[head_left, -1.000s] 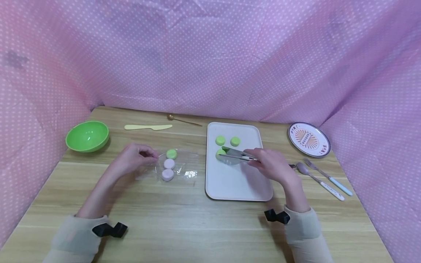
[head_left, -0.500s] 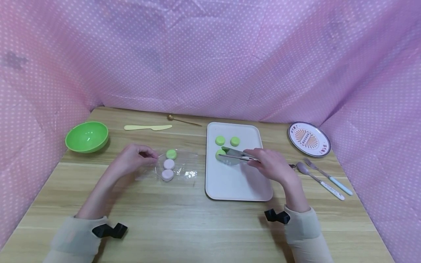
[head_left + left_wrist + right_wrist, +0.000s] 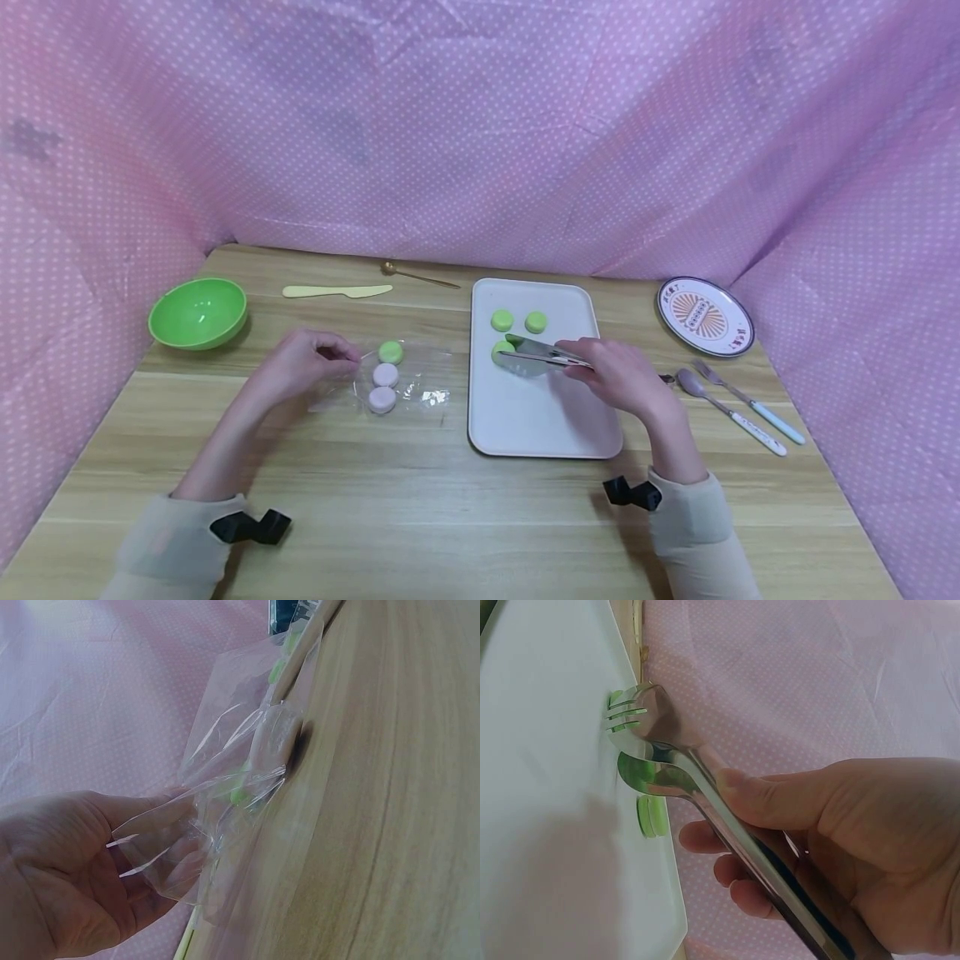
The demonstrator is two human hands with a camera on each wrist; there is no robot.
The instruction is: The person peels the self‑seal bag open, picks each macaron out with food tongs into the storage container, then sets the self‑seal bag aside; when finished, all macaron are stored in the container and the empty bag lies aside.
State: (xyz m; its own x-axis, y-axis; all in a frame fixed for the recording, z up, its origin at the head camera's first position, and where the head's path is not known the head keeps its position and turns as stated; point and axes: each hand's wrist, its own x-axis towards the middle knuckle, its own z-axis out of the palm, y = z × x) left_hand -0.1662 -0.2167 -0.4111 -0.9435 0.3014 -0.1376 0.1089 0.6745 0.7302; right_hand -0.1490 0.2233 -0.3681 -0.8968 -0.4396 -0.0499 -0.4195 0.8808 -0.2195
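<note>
My left hand pinches the edge of a clear plastic bag between thumb and fingers. Inside the bag, on the table, lie a green macaron and two pale purple macarons in a row. My right hand grips metal tongs, one tip forked and the other spoon-shaped. The tong tips stand around a green macaron on the white tray. Two more green macarons lie just behind it on the tray.
At the left stands a green bowl. A yellow knife and a small gold spoon lie at the back. To the right are a patterned plate, a spoon and a fork. Pink dotted cloth walls the table.
</note>
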